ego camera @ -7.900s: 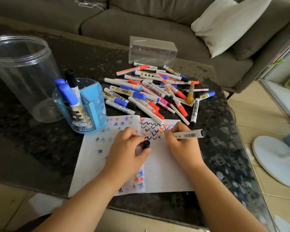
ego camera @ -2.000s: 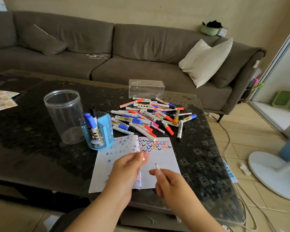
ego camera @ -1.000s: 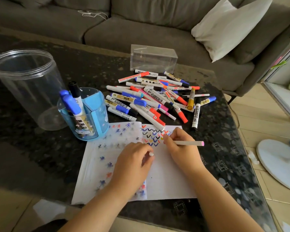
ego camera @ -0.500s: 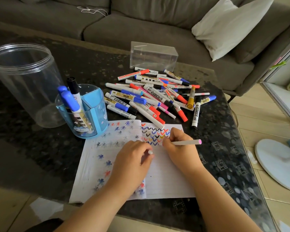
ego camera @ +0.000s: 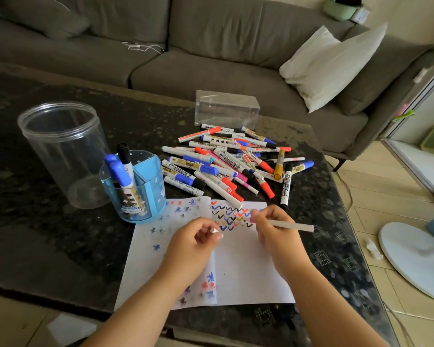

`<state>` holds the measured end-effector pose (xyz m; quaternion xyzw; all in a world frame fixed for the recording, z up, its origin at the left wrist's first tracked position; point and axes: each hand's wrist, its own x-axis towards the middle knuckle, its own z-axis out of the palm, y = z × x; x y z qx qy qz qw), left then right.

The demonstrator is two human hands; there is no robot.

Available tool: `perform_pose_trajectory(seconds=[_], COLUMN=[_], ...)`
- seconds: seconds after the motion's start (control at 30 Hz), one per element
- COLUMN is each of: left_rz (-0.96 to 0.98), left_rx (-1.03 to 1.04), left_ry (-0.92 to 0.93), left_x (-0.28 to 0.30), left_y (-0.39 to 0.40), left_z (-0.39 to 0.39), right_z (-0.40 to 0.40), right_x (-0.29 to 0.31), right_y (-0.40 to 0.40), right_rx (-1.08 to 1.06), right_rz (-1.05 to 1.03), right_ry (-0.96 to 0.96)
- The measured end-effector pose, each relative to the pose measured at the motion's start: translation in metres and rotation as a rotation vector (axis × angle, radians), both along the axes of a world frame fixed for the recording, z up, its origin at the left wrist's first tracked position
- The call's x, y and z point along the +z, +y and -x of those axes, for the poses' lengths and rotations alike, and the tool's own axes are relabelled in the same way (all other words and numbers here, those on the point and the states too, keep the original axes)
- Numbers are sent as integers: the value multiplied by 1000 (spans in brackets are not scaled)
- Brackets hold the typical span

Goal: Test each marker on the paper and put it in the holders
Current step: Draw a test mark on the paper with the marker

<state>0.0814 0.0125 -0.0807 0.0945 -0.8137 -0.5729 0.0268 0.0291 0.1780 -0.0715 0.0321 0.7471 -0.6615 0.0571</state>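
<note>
Counter (ego camera: 60, 246): dark, speckled, carries everything below.

Jar (ego camera: 60, 151): clear, far left, nothing in it that I can see.

Paper (ego camera: 248, 266): open sheet at the near edge, under both hands. Rows of coloured ticks along its top right, stars on the left half.

Pile (ego camera: 231, 161): loose markers beyond the paper's top edge, lying at all angles, untested by the look of it.

Holder (ego camera: 135, 191): blue cup just beside the jar and touching the paper's top left corner. Three markers stand in it, caps up.

Right hand (ego camera: 276, 231): fingers curled round the marker (ego camera: 290, 225). Marker's long axis runs nearly level, left to right; writing end hidden by the fingers over the tick rows, pink tail end pointing right, away from the holder.

Left hand (ego camera: 198, 241): fingers pinch a small white cap (ego camera: 213, 230), just left of the right hand, over the paper's fold.

Judgement: the coming move turns on cap to tip. The cap lies left of the marker's writing end, near it but apart, so the two hands need only close toward each other along the marker's axis. After that, the holder lies up and left. The left hand is nearer it; the right hand would have to cross over the paper.
</note>
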Motion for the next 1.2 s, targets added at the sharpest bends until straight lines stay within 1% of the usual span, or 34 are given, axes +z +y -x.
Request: perform_pose_trajectory(seconds=[0.07, 0.1, 0.13, 0.23, 0.37, 0.5, 0.57, 0.7, 0.8, 0.93, 1.1, 1.2], left_rz=[-222, -310, -357, -413, -502, -644, -679, -630, -450, -249, -39, 3], left_rx=[22, 17, 7, -36, -49, -22, -13, -52, -88, -75, -105, -57], left_ry=[-93, -113, -122, -110, -68, -5, 13, 14, 74, 214, 204, 246], left_x=[16, 25, 35, 59, 76, 87, 93, 100, 104, 112, 111, 111], left_y=[-4, -5, -5, -2, 1, 4, 6, 11, 15, 13, 1, -19], left_z=[-6, -11, -17, -43, -73, -94, -102, -117, -129, -138, -135, -132], right_z=[-15, -25, -35, -64, -97, -119, -128, -142, -151, -158, -153, -152], right_x=[14, 22, 29, 56, 86, 97, 101, 108, 110, 114, 120, 129], right_y=[-1, -2, -3, -6, -8, -6, -5, -4, -3, -7, -14, -17], right_rx=[64, 83, 89, 81, 114, 113, 110, 129, 164, 222, 307, 249], right_rz=[103, 138, 164, 212, 251, 233, 242, 214, 172, 214, -69, -51], right_ry=[1, 16, 37, 108, 187, 242, 253, 277, 275, 258, 263, 294])
